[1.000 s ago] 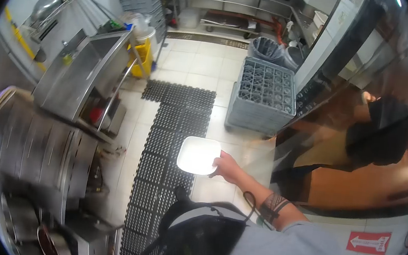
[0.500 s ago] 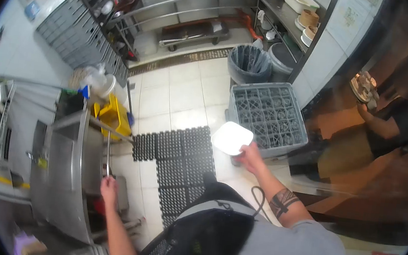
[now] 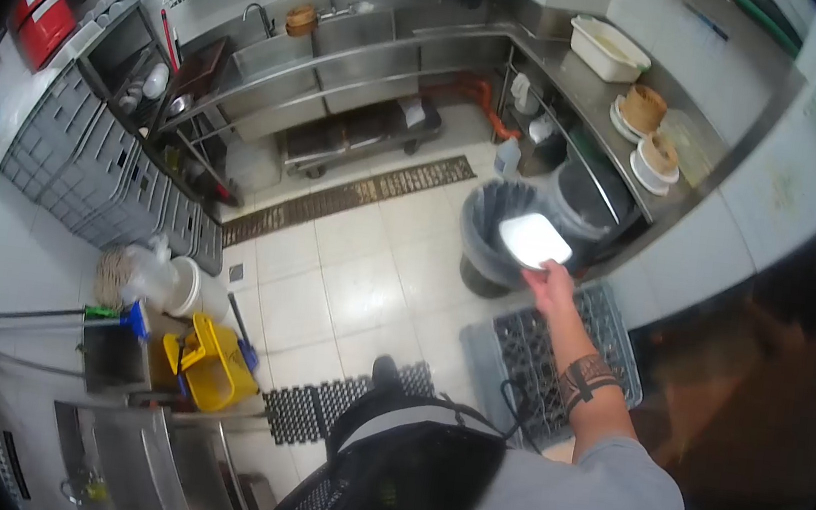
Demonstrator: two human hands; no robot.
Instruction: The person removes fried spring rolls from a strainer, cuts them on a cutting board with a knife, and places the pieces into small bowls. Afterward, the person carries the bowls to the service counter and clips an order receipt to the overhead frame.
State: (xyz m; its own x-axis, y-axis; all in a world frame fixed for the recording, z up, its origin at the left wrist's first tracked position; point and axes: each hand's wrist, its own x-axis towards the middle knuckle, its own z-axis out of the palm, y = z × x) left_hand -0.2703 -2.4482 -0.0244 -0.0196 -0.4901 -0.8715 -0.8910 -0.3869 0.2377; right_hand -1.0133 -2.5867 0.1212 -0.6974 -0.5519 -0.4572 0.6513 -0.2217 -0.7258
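My right hand is closed on the near edge of a white, rounded-square plate. The arm reaches forward, and in this view the plate overlaps the front of a bin lined with a translucent bag. I cannot tell how high above the bin the plate is. Below the forearm stands a grey glass rack with many compartments, partly hidden by the arm. My left hand is out of view.
Bamboo steamers, white dishes and a white tub stand on the steel counter to the right. A yellow mop bucket, stacked grey crates and a black floor mat are on the left. A floor drain grate crosses ahead.
I have moved forward, toward the bin and sinks. My right hand has carried the plate from beside the glass rack to the bin's front. My left hand has left the view.
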